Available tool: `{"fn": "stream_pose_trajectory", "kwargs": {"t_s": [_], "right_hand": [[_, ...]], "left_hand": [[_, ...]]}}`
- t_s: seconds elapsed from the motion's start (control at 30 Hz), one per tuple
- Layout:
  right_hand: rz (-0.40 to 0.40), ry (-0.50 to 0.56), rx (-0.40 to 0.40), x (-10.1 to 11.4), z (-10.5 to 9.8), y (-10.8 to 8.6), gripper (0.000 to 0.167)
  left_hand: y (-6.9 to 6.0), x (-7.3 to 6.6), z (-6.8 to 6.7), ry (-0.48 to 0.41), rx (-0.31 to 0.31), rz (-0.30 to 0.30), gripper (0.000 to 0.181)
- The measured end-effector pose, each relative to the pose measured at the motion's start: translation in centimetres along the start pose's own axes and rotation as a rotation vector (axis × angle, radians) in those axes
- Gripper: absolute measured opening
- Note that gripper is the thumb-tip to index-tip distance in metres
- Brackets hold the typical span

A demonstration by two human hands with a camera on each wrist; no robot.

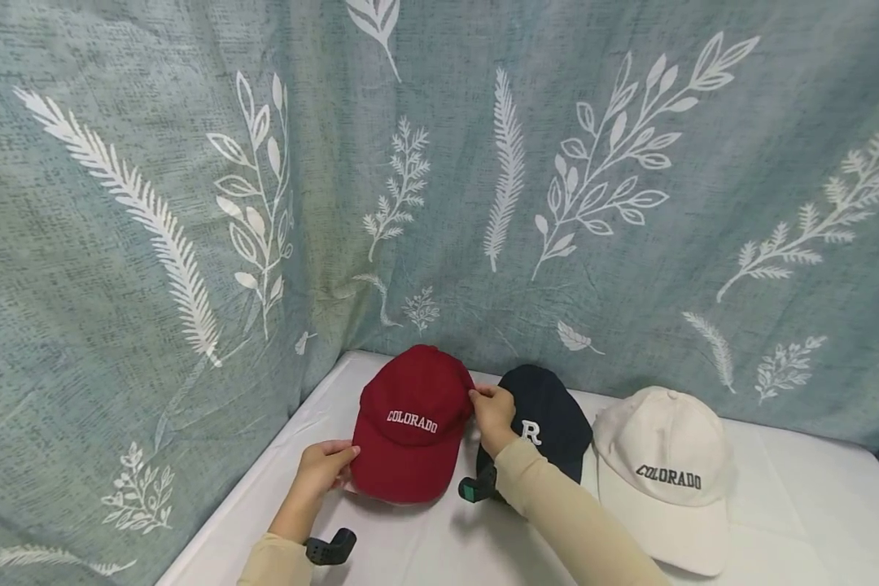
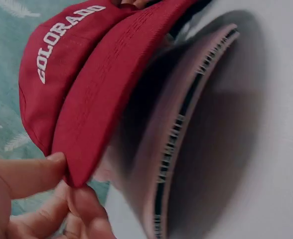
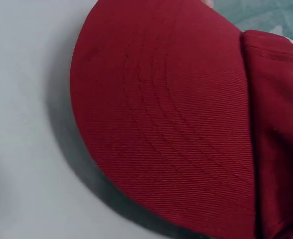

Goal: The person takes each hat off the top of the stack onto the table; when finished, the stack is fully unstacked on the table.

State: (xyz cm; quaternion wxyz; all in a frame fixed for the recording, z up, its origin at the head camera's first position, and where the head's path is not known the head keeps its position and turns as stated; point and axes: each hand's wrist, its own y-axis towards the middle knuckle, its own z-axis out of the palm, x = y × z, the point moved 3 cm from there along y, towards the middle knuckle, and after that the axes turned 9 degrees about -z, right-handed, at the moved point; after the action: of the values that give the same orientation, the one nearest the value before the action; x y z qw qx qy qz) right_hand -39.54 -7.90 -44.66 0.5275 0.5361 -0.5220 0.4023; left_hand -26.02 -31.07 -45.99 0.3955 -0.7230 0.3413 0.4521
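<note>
A red cap (image 1: 406, 464) with white COLORADO lettering is at the left of the white surface, brim toward the camera. My left hand (image 1: 321, 472) pinches the left edge of its brim; in the left wrist view, thumb and fingers of that hand (image 2: 42, 199) close on the corner of the red brim (image 2: 99, 99). On the crown's right side my right hand (image 1: 494, 413) pinches the fabric. The red brim (image 3: 161, 114) fills much of the right wrist view, where the right hand's grip is out of sight. Beneath the brim in the left wrist view is a lettered band (image 2: 176, 134).
A dark navy cap (image 1: 557, 415) with a white R lies right of the red one, partly behind my right hand and forearm. Farther right is a cream cap (image 1: 662, 480) with dark COLORADO lettering. A blue-green leaf-patterned curtain (image 1: 439, 203) hangs behind and at the left.
</note>
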Motion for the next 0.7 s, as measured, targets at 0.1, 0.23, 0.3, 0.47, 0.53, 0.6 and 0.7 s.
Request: {"fn": "stream_pose_trajectory", "kwargs": {"t_s": [0.1,0.23,0.3,0.47,0.53,0.6,0.7], "right_hand": [[0.002,0.046,0.007,1.0,-0.6,0.1,0.016],[-0.004,0.101,0.010,2.5,-2.1,0.4,0.018],[-0.021,0.118,0.009,3.2,-3.4,0.8,0.019],[-0.075,0.125,0.000,5.1,-7.9,1.8,0.021],[-0.091,0.116,-0.014,5.6,-10.2,2.1,0.022],[-0.101,0.111,-0.032,5.7,-12.9,2.3,0.024],[-0.104,0.088,-0.052,5.6,-17.5,2.4,0.028]], "left_hand": [[-0.4,-0.8,0.0,-0.011,-0.012,0.029,0.031],[-1.2,-2.4,0.4,-0.007,-0.014,0.068,0.032],[-1.7,-3.4,1.2,-0.018,0.001,0.093,0.032],[-3.0,-6.1,4.3,-0.076,0.067,0.165,0.030],[-3.7,-7.0,6.0,-0.103,0.104,0.183,0.029],[-4.5,-7.8,8.1,-0.136,0.156,0.195,0.027],[-5.8,-8.9,11.5,-0.177,0.248,0.202,0.026]]}}
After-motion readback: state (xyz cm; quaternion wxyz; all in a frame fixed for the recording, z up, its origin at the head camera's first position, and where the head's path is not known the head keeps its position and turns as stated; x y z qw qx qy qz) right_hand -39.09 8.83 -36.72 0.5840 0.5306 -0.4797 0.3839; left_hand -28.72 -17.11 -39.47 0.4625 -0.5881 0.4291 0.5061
